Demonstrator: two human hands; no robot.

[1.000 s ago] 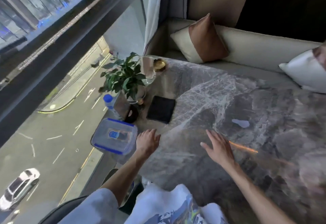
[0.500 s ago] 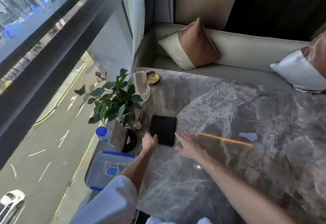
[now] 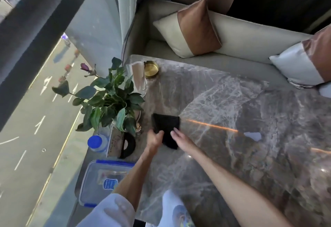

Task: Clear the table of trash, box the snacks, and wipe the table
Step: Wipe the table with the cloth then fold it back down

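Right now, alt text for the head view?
A person's left hand grips a square black cloth on a grey veined marble table, the right hand touching its edge. A clear blue-rimmed plastic box and a leafy green potted plant stand by the window edge.

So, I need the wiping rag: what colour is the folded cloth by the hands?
The folded fabric cloth is plain black; head view.
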